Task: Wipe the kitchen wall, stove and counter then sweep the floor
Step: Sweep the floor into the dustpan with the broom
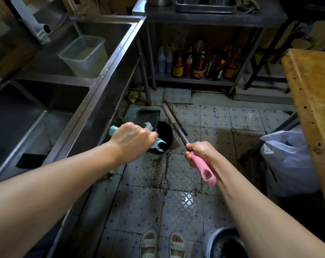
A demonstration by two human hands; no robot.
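My left hand (132, 137) grips the light-blue handle of a teal dustpan (146, 116) that rests on the tiled floor (176, 202) by the sink unit's leg. White scraps and dark debris lie in the pan. My right hand (198, 152) is closed around the pink grip of a broom (176, 125). Its dark shaft runs up and left to the bristle head, which lies on the floor just right of the pan. A dark pile (166, 134) sits at the pan's mouth. Brown stains mark the tiles below it.
A steel double sink (94, 90) runs along the left, with a clear plastic tub (83, 54) in it. A steel table's lower shelf with sauce bottles (195, 64) stands ahead. On the right are a wooden counter (314, 101), a white plastic bag (286, 161) and a metal pot (225, 243).
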